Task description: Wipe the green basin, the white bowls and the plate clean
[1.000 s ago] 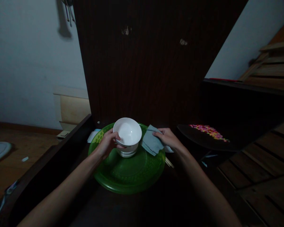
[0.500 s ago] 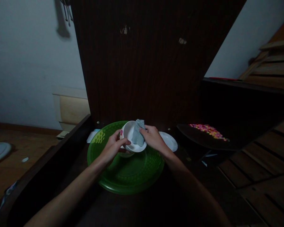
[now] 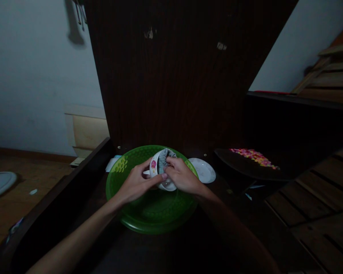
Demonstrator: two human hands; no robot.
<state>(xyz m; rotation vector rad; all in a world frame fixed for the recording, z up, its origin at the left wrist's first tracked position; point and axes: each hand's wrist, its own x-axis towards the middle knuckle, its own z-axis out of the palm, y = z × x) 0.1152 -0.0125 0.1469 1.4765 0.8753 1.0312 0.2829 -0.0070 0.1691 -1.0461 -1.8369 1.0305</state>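
Note:
A white bowl (image 3: pixel 153 167) with a pink flower on its outside is tilted over the green basin (image 3: pixel 148 224), its opening turned to the right. My left hand (image 3: pixel 138 180) grips it from the left, with the thumb at the near rim. A grey-blue cloth (image 3: pixel 162 160) lies bunched inside the bowl. My right hand (image 3: pixel 180 173) presses this cloth against the inner wall, its fingers closed and partly inside the bowl. To the right of the basin lies a white plate (image 3: pixel 204 171).
A dark upright wooden panel (image 3: pixel 171 83) stands behind the basin. To the right, pink and yellow small pieces (image 3: pixel 254 156) cover part of a dark rounded shelf (image 3: pixel 231 163). A dark raised edge (image 3: pixel 63 194) runs along the left. A white-rimmed round object (image 3: pixel 2 182) is on the floor.
The bowl has turned, so its flowered outside shows more. The cloth has gone deeper into it, and my right hand has moved inward and slightly down. My left thumb has shifted right.

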